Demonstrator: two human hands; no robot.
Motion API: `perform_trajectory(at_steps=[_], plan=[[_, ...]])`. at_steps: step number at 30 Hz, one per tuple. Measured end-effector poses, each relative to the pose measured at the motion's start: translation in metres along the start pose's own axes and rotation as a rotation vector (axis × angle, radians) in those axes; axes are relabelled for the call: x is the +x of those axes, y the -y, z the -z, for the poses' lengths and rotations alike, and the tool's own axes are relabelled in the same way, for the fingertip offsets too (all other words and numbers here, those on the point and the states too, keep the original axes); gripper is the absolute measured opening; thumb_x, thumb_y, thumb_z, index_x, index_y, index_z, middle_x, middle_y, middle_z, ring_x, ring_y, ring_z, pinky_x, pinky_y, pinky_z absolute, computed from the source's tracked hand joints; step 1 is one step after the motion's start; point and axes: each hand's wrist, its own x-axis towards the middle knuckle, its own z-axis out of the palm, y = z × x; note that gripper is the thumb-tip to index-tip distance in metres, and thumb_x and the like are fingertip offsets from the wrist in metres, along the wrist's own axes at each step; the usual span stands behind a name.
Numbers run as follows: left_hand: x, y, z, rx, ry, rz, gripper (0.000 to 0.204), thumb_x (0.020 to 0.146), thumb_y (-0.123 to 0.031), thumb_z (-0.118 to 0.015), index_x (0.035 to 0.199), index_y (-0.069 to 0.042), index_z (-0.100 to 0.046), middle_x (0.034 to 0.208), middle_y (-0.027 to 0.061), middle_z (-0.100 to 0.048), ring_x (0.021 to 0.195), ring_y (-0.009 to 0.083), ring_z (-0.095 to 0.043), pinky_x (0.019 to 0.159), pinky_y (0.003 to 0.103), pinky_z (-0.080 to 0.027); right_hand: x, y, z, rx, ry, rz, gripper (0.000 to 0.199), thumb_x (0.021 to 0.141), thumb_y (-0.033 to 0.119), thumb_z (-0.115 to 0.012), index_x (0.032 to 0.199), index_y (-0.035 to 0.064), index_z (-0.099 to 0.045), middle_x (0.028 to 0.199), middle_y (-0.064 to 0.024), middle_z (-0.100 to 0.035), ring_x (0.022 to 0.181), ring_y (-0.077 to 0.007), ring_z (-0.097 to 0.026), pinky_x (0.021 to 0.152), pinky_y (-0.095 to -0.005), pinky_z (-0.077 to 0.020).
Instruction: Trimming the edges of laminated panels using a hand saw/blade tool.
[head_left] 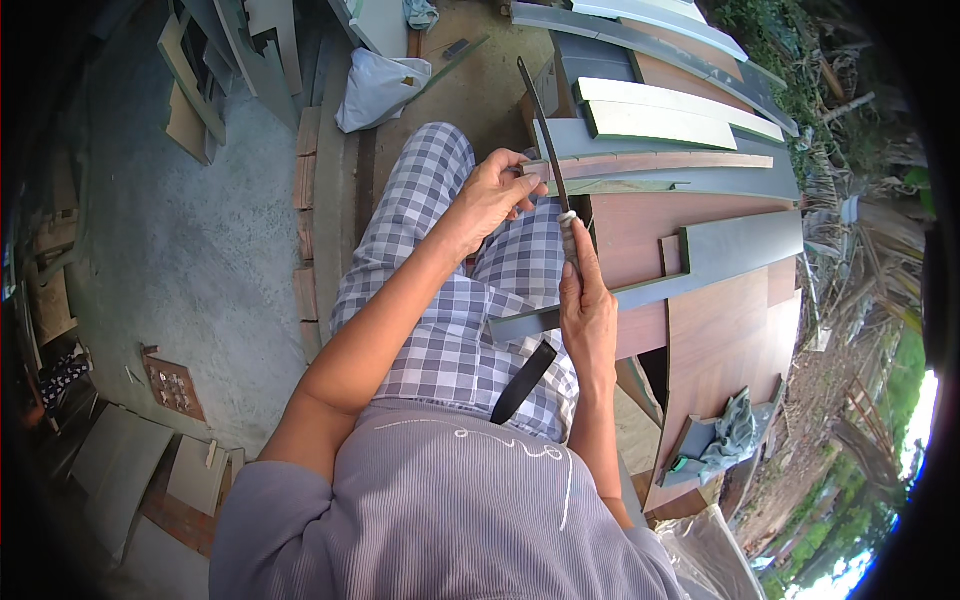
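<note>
My right hand (588,305) grips the handle of a long dark blade (541,125) that points up and away from me, with pale wrapping where the handle meets the blade. My left hand (495,192) is closed on a thin strip of wood (650,162) beside the blade, just over my checked-trousered knee. The blade's edge lies against the strip's near end. My fingers hide the exact contact.
Grey and brown boards (700,250) lie stacked to my right, with pale planks (660,120) on top. A white bag (375,88) sits ahead on the ground. A crumpled cloth (735,430) rests on a board at lower right. Tiles and offcuts (170,385) lie on the concrete at left.
</note>
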Motion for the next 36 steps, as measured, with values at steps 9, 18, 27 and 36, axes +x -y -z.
perform_trajectory(at_steps=[9, 18, 27, 36], plan=[[-0.002, -0.002, -0.002, 0.101, 0.014, -0.093, 0.033, 0.096, -0.015, -0.058, 0.12, 0.004, -0.047, 0.097, 0.0121, -0.068, 0.078, 0.0116, -0.061, 0.065, 0.024, -0.049, 0.0, 0.004, 0.001, -0.029, -0.006, 0.017, 0.046, 0.1, 0.011, -0.048, 0.145, 0.0197, -0.042, 0.13, -0.0151, -0.06, 0.113, -0.0342, -0.061, 0.087, -0.0408, -0.0511], [-0.001, 0.004, -0.001, 0.257, -0.017, -0.171, 0.031, 0.095, -0.013, -0.059, 0.118, 0.004, -0.047, 0.098, 0.0157, -0.068, 0.088, 0.021, -0.068, 0.07, 0.031, -0.053, -0.002, -0.001, -0.002, -0.064, -0.01, 0.045, 0.046, 0.1, 0.011, -0.047, 0.144, 0.0209, -0.043, 0.127, -0.0146, -0.062, 0.103, -0.0344, -0.066, 0.08, -0.0418, -0.0524], [-0.008, 0.003, -0.013, 0.809, -0.155, -0.5, 0.021, 0.092, -0.015, -0.061, 0.106, -0.003, -0.051, 0.085, 0.0206, -0.063, 0.08, 0.0403, -0.063, 0.068, 0.046, -0.048, 0.012, 0.012, 0.005, -0.265, -0.034, 0.14, 0.047, 0.097, 0.008, -0.049, 0.143, 0.0178, -0.044, 0.104, -0.0185, -0.068, 0.081, -0.0377, -0.067, 0.07, -0.0454, -0.0513], [-0.003, 0.002, -0.013, 0.878, -0.203, -0.559, 0.018, 0.09, -0.007, -0.061, 0.098, -0.001, -0.047, 0.09, 0.0222, -0.063, 0.091, 0.0416, -0.061, 0.077, 0.05, -0.049, 0.001, 0.006, 0.014, -0.303, -0.062, 0.227, 0.05, 0.095, 0.006, -0.05, 0.143, 0.0194, -0.044, 0.097, -0.0198, -0.069, 0.077, -0.0374, -0.067, 0.065, -0.048, -0.0507]])
